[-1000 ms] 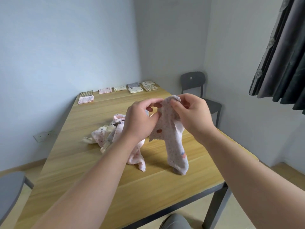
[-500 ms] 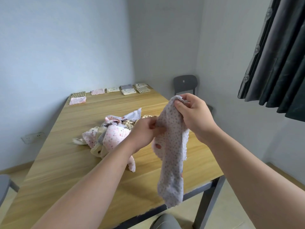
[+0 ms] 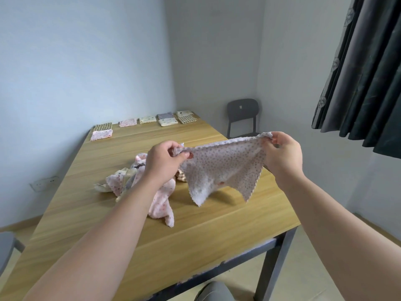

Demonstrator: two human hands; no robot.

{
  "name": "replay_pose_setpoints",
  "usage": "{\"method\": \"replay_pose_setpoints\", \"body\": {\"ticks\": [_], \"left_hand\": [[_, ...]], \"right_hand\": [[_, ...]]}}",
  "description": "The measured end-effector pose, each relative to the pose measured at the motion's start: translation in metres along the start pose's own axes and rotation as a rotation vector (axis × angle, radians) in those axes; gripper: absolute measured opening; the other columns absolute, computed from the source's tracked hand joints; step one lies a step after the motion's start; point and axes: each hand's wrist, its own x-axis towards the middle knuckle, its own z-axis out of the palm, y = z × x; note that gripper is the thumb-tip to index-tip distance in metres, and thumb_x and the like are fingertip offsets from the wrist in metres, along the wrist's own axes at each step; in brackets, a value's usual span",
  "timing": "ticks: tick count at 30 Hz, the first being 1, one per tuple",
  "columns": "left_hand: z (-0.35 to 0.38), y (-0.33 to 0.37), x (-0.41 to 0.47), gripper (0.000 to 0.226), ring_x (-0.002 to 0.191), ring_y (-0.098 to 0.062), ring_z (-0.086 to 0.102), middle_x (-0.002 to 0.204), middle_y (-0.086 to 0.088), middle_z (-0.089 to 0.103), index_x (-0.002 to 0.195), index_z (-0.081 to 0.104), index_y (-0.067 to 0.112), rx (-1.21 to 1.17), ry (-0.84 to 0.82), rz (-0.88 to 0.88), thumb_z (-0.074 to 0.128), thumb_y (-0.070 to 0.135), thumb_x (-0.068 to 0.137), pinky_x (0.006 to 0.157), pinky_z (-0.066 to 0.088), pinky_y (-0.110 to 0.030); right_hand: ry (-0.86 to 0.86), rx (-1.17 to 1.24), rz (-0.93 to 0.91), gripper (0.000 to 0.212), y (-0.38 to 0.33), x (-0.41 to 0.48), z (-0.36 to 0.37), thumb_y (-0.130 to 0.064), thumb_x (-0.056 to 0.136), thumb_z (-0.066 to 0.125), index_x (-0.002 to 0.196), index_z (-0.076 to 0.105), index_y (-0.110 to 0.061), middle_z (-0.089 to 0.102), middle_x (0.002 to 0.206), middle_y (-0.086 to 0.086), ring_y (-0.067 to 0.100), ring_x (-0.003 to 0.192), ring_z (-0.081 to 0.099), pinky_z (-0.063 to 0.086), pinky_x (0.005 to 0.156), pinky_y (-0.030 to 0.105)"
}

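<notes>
Dotted white square cloth [image 3: 221, 170] hangs spread above wooden table [image 3: 217, 224], beside jumbled cloth pile [image 3: 138, 181]. Left hand [image 3: 162, 164] pinches one top corner, right hand [image 3: 282, 155] other. Advice: keep top edge taut, level; lower flat before folding.

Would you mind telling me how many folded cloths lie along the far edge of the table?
8 folded cloths: two at the left end, two singles next, then two pairs. More may lie stacked beneath.
</notes>
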Motion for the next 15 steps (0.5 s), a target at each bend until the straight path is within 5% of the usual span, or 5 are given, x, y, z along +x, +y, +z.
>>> {"method": "replay_pose_setpoints", "body": {"ticks": [4, 6, 10, 15], "left_hand": [[-0.004, 0.002, 0.002, 0.013, 0.061, -0.018, 0.069, 0.095, -0.012, 0.072, 0.095, 0.067, 0.018, -0.228, -0.057, -0.082, 0.078, 0.016, 0.089, 0.070, 0.058, -0.038], [-0.005, 0.000, 0.002, 0.012, 0.070, -0.029, 0.075, 0.100, -0.023, 0.071, 0.099, 0.065, 0.015, -0.336, -0.104, -0.122, 0.073, 0.010, 0.092, 0.078, 0.062, -0.041], [-0.004, -0.011, 0.005, 0.017, 0.070, -0.031, 0.072, 0.096, -0.014, 0.070, 0.109, 0.066, 0.009, -0.399, -0.112, -0.115, 0.070, 0.018, 0.096, 0.074, 0.063, -0.042], [0.000, -0.017, 0.010, 0.049, 0.056, -0.012, 0.061, 0.094, -0.002, 0.060, 0.133, 0.056, -0.008, -0.480, -0.132, -0.193, 0.068, 0.024, 0.097, 0.053, 0.057, -0.026]], "right_hand": [[-0.069, 0.112, 0.047, 0.018, 0.004, -0.005, -0.003, -0.025, 0.098, 0.055, 0.092, 0.072, -0.028, 0.074, 0.090, -0.005, 0.019, 0.069, 0.073, 0.056, 0.065, 0.037], [-0.101, 0.139, 0.064, 0.020, 0.004, -0.008, -0.003, -0.018, 0.100, 0.050, 0.093, 0.068, -0.022, 0.073, 0.089, -0.003, 0.023, 0.060, 0.074, 0.044, 0.052, 0.029], [-0.091, 0.180, 0.092, 0.017, 0.004, -0.011, 0.000, -0.014, 0.094, 0.052, 0.089, 0.067, -0.009, 0.062, 0.071, -0.001, 0.019, 0.052, 0.069, 0.037, 0.046, 0.025], [-0.049, 0.197, 0.107, 0.019, 0.004, -0.008, 0.003, -0.015, 0.094, 0.053, 0.083, 0.067, -0.005, 0.047, 0.051, -0.005, 0.012, 0.037, 0.053, 0.041, 0.049, 0.026]]}}
